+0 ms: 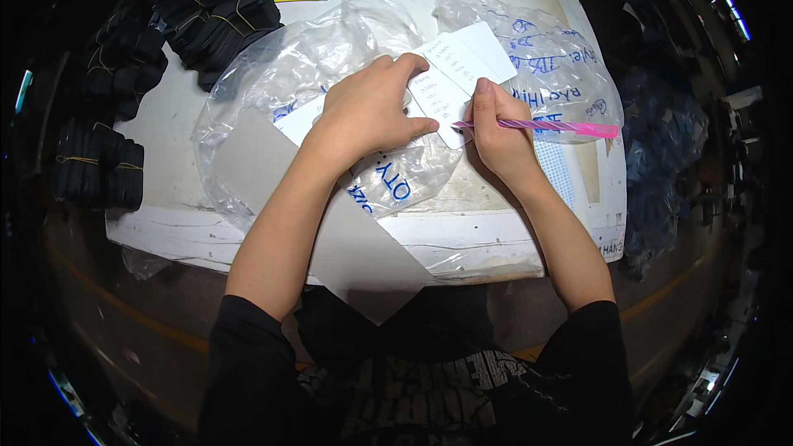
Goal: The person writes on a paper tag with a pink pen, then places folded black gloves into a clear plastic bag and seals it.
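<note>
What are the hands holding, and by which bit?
The right hand holds a pink striped pen near its writing tip. The left hand touches a white card along its left side.

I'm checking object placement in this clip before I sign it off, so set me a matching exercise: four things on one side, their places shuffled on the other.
Things
1. Pink striped slender pen
2. Flat grey rectangular sheet
3. Black stacked bundles tied with yellowish bands
4. Small white card with handwriting

Places
A. Along the left side of the white table
B. Between the left hand and the right hand
C. Jutting past the table's near edge
D. In the grip of the right hand

Pairs: 1-D, 2-C, 3-A, 4-B
</note>
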The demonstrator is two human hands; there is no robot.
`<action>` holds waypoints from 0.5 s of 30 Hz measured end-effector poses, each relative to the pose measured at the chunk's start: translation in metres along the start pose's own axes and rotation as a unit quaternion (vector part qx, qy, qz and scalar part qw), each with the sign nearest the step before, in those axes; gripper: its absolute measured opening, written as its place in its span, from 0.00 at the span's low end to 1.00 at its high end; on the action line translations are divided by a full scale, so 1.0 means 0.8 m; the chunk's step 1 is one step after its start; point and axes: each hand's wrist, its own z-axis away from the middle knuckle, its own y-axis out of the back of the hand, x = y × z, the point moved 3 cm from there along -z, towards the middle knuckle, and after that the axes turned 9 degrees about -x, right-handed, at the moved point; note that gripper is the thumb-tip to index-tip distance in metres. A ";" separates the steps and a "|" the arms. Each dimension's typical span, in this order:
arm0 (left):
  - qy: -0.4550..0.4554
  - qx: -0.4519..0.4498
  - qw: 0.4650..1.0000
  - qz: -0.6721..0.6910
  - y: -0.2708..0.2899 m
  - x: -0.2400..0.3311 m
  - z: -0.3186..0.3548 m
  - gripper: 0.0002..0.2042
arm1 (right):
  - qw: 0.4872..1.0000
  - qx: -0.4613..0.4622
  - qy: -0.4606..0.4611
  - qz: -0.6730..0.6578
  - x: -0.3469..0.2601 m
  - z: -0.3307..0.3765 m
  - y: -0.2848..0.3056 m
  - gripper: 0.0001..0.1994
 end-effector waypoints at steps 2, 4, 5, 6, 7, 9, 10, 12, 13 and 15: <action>-0.001 0.000 1.000 0.003 0.000 0.001 0.000 0.38 | 1.000 -0.013 -0.009 0.008 -0.001 0.000 -0.002 0.20; -0.002 0.000 1.000 0.001 0.000 0.001 0.000 0.38 | 0.999 -0.024 -0.017 0.014 -0.002 -0.001 -0.004 0.19; -0.002 -0.001 1.000 -0.001 0.000 0.000 0.000 0.38 | 0.999 -0.029 -0.021 0.017 -0.002 -0.001 -0.005 0.19; -0.002 -0.002 1.000 -0.004 0.000 0.000 0.000 0.38 | 0.999 -0.034 -0.025 0.020 -0.003 -0.002 -0.005 0.19; 0.000 -0.003 1.000 -0.005 0.000 0.001 0.000 0.37 | 0.999 -0.039 -0.024 0.019 -0.003 -0.002 -0.005 0.19; 0.004 -0.004 1.000 -0.011 -0.001 0.001 0.000 0.37 | 0.999 -0.038 -0.016 0.026 -0.004 -0.002 -0.004 0.19; 0.002 -0.001 1.000 -0.011 0.000 0.001 0.000 0.37 | 0.999 -0.035 -0.018 0.027 -0.004 -0.002 -0.004 0.18; -0.002 0.003 1.000 -0.013 0.000 0.001 0.000 0.37 | 0.999 -0.031 -0.002 0.022 -0.005 -0.001 -0.004 0.18; -0.002 0.003 1.000 -0.012 0.000 0.001 0.000 0.37 | 0.999 -0.027 0.002 0.019 -0.005 -0.001 -0.004 0.18; 0.000 0.001 1.000 -0.011 0.000 0.001 0.000 0.37 | 1.000 -0.020 -0.007 0.020 -0.003 -0.001 -0.005 0.19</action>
